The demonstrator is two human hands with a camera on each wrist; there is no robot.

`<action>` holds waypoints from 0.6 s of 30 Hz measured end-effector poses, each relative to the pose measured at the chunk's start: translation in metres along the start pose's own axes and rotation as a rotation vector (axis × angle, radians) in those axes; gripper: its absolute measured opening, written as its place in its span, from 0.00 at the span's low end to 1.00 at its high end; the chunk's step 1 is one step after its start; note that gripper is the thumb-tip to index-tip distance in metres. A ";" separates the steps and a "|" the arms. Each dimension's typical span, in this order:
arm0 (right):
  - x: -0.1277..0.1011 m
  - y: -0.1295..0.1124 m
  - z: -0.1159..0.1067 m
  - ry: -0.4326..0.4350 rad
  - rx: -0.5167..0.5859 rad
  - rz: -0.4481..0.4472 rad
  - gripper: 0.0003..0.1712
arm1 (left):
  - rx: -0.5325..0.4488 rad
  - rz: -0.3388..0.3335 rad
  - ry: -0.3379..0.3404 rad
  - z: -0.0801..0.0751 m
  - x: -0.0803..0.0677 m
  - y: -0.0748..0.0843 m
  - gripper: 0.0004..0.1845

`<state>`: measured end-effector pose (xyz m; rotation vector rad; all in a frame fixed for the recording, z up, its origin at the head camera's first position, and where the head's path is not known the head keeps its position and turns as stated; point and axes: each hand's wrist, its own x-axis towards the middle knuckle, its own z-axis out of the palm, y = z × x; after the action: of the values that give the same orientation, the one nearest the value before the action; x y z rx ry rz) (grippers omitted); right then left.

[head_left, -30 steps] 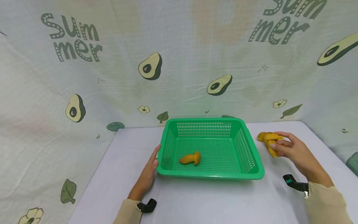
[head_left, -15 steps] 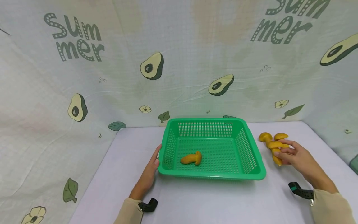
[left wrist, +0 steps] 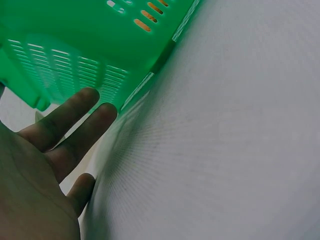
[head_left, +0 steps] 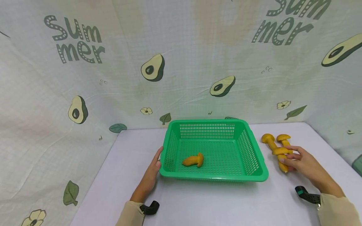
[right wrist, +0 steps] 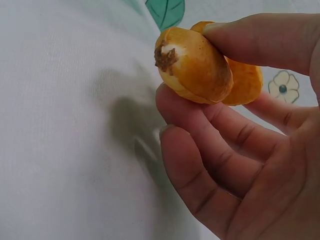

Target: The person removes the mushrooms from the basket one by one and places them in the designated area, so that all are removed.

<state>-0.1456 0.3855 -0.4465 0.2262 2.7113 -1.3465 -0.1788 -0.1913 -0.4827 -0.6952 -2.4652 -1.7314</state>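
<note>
Head view: left hand (head_left: 150, 175) flat against the green basket (head_left: 255, 171), right hand (head_left: 301, 161) pinching a mushroom (head_left: 281, 157) on the worktop (head_left: 203, 201); left wrist view: fingers (left wrist: 65, 120) straight; right wrist view: firm mid-stem pinch advised, lift clear of neighbouring mushrooms

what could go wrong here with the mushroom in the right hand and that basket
The right hand pinches one mushroom with thumb and fingertips only, so it could slip out. Two more mushrooms lie right beside it on the table; lifting might knock or roll them. The left hand only rests flat against the green basket, so a bump could slide it.
</note>
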 end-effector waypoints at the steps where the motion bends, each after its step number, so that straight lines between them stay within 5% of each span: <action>1: 0.000 0.000 -0.001 -0.001 -0.002 0.001 0.49 | 0.001 0.000 -0.001 0.000 0.000 0.000 0.29; 18: 0.002 0.006 0.003 -0.006 -0.099 -0.002 0.49 | 0.021 -0.019 0.006 0.000 -0.001 0.000 0.28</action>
<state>-0.1459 0.3867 -0.4534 0.2098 2.7644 -1.2075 -0.1782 -0.1914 -0.4829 -0.6663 -2.4904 -1.7081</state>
